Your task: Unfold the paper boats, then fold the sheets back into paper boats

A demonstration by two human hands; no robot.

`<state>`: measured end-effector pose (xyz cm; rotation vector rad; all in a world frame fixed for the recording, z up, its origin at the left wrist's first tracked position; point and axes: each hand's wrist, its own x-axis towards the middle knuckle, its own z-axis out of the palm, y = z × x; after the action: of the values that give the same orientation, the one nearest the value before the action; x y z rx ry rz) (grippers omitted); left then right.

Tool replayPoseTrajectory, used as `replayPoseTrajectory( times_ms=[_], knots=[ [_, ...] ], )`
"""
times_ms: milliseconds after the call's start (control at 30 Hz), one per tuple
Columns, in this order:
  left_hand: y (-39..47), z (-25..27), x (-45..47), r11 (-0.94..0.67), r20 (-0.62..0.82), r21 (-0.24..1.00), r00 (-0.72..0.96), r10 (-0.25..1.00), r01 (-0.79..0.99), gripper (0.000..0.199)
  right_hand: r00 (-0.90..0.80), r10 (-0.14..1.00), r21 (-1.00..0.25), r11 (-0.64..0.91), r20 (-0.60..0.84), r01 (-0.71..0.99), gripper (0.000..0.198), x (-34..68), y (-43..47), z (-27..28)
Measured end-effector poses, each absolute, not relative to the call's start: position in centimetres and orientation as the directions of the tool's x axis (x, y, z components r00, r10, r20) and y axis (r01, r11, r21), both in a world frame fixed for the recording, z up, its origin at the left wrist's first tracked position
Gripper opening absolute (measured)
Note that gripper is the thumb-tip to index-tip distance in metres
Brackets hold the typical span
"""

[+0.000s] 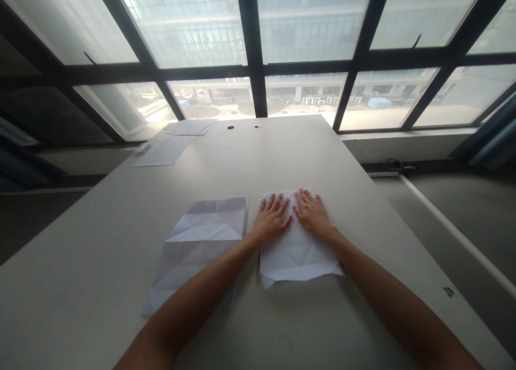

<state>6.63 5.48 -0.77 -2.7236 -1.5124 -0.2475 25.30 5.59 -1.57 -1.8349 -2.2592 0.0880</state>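
Note:
A creased sheet of white paper (300,254) lies on the white table in front of me, its near corners lifting a little. My left hand (272,217) presses flat on the upper left part of this sheet, fingers spread. On the upper right part rests my right hand (312,213), also flat with its fingers out. To the left is a second creased paper (209,225), larger, with fold lines across it. My left forearm passes over its lower right side and hides part of it.
More white sheets (163,151) lie at the table's far left, some overlapping. Two small holes, one a dark round opening (230,127), sit near the far edge of the table (282,155). Large windows (302,26) rise behind. A dark mark (448,291) is near the right edge.

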Motion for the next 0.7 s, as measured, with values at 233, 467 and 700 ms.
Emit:
replayPoseTrajectory(
  times_ms=[233, 467, 700],
  knots=[
    [5.5, -0.6, 6.5, -0.545, 0.148, 0.064, 0.532, 0.834, 0.836, 0.059, -0.063, 0.985, -0.186, 0.093, 0.161, 0.978, 0.057, 27.3, 6.7, -1.7],
    [5.4, -0.4, 6.5, -0.541, 0.146, 0.077, 0.527, 0.837, 0.837, 0.058, -0.042, 0.98, -0.219, 0.085, 0.195, 0.972, 0.056, 26.9, 6.4, -1.6],
    [5.4, -0.2, 6.5, -0.538, 0.145, 0.088, 0.524, 0.84, 0.838, 0.058, 0.001, 0.968, -0.262, 0.067, 0.251, 0.963, 0.055, 27.0, 6.5, -1.2]
  ],
)
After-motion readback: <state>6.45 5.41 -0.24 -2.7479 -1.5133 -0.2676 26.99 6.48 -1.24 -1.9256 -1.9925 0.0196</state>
